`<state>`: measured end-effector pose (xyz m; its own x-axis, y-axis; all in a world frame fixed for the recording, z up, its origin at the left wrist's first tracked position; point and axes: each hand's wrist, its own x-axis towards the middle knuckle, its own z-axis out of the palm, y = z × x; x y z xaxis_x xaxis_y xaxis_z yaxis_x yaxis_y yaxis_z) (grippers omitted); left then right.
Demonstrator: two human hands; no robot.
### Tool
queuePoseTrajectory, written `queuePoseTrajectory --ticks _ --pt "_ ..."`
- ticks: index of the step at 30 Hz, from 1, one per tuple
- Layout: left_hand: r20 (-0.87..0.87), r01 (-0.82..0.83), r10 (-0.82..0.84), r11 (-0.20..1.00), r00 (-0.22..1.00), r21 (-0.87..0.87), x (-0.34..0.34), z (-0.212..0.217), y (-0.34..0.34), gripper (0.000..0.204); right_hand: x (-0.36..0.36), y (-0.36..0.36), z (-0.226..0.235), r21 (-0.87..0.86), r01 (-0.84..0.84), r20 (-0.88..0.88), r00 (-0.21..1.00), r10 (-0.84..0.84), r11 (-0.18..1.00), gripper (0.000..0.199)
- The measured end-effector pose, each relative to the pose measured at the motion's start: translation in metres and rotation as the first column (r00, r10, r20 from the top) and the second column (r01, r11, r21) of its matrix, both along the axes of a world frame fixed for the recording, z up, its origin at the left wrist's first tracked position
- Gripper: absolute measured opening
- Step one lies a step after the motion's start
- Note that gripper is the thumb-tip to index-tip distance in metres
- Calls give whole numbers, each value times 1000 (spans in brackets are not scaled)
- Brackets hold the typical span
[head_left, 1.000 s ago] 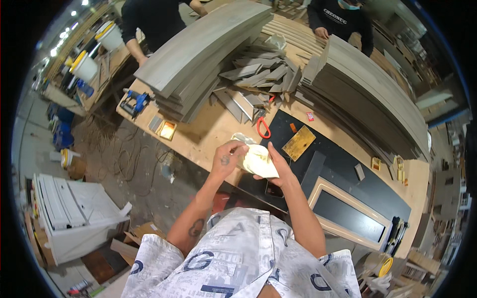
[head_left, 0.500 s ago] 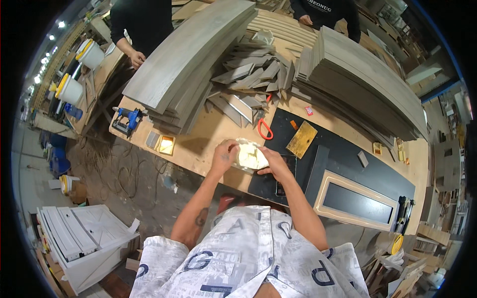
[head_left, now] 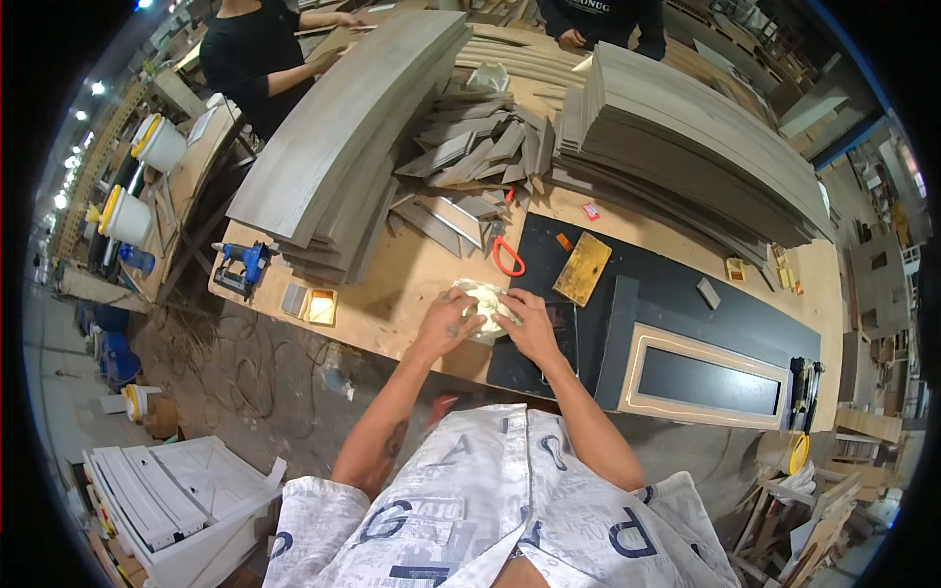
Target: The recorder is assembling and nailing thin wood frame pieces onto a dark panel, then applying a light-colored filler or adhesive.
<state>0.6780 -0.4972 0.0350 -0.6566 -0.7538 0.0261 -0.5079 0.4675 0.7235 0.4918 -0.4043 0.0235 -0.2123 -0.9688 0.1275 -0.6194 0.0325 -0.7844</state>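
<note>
A pale cream, soft-looking lump (head_left: 484, 300) lies in crumpled, filmy wrapping at the near edge of the wooden table. My left hand (head_left: 447, 321) presses in from the left with its fingers curled onto the lump. From the right, my right hand (head_left: 530, 321) grips it too, fingers bent over its top. What exactly the lump is cannot be made out. Just beyond it is a red loop handle (head_left: 510, 258), its other end running under grey offcuts. A stained yellow block (head_left: 584, 269) rests on the black panel (head_left: 720, 306) to the right.
Two tall stacks of grey planks (head_left: 343, 127) (head_left: 686, 137) flank a heap of offcuts (head_left: 480, 147). A blue nail gun (head_left: 243, 267) and a small open box (head_left: 321, 307) lie left. Right is a light-framed panel (head_left: 706, 378). Two people stand across the table.
My fingers have closed further over the cream lump, which looks more bunched up. My right hand has shifted slightly left. The person at the far left now reaches over the plank stack.
</note>
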Motion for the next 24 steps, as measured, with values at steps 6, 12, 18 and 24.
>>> queuePoseTrajectory --ticks 6,12,18,24 --pt "109 6 4 996 994 -85 2 -2 -2 36 5 1 0 -7 16 39 999 -16 1000 39" --pt "-90 -144 134 982 987 -121 -3 -6 5 32 8 0 -6 -75 37 43 998 -34 997 32" --pt "-48 -190 184 964 982 -187 -3 -5 16 30 11 -2 -4 -25 63 -9 998 -63 998 28" --pt "-49 -245 240 958 970 -150 -4 -5 15 29 13 -2 7 -57 81 34 996 -79 995 26"
